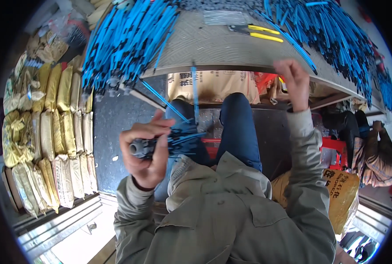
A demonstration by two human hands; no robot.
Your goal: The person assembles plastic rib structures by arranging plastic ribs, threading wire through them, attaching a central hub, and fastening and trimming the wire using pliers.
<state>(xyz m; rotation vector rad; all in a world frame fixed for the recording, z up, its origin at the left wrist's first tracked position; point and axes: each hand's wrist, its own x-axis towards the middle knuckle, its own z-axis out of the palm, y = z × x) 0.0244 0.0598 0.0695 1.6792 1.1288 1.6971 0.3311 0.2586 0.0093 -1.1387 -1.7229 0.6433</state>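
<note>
- One left hand [138,163] before the table [200,46], fingers clamped round one blue-rod bundle [183,139]
- One right hand [295,83] near its edge; fingers too blurred to tell
- On it: two rod heaps [125,42], one pliers [264,33]

Right hand [293,83] blurred near table's [196,42] front edge; finger detail lost. Bundle [185,138] partly hidden by left hand [149,169]; its blue tips smear, count unclear. Left pile [121,48] and right pile [328,39], at table's far corners, cut by picture's top. Sack's [218,86] top hidden under front edge.
</note>
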